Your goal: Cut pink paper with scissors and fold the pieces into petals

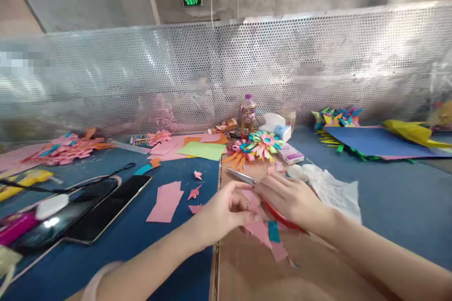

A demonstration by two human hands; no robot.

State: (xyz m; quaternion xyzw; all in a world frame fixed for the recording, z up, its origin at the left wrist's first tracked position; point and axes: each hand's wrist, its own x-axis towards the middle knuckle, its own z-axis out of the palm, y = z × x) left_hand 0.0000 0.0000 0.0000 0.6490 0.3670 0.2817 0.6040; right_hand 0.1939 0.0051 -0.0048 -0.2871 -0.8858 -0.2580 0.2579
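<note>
My right hand [294, 200] grips red-handled scissors [247, 179], whose metal blades point up and left from between my hands. My left hand [222, 211] pinches a small piece of pink paper [253, 201] right beside the blades. Both hands hover over a brown cardboard sheet [247, 268]. Pink and teal paper scraps [270, 237] lie just below my hands. Motion blur hides how the fingers sit.
A black tablet [106, 207] and cable lie at left on the blue table [395, 197]. Pink paper pieces [165, 202] sit nearby. Colourful paper flowers [259, 146], a bottle [248, 115], a tissue box, white plastic [332, 188] and coloured sheets line the back near a perforated metal wall.
</note>
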